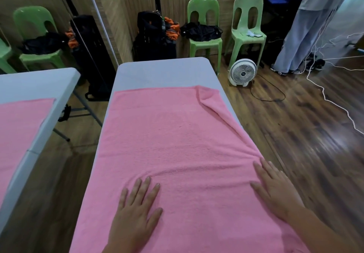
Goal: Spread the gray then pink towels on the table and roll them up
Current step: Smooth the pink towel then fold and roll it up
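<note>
Pink towel [173,144]: we see it spread flat along the white table [157,71], covering all but the table's far end.
Far right corner: folded back on itself, with a diagonal crease running toward the near right edge.
Left hand [136,211]: we see it resting palm down on the towel near the near edge, fingers spread apart and gripping nothing.
Right hand [275,187]: flat on the towel at its right edge, fingers extended and apart, holding nothing; cloth wrinkles fan out from the fingertips.
Gray towel: we cannot find it in view.
Surroundings: white fan [243,72] on the wood floor right of the table; green chairs [204,26] along the far wall.
</note>
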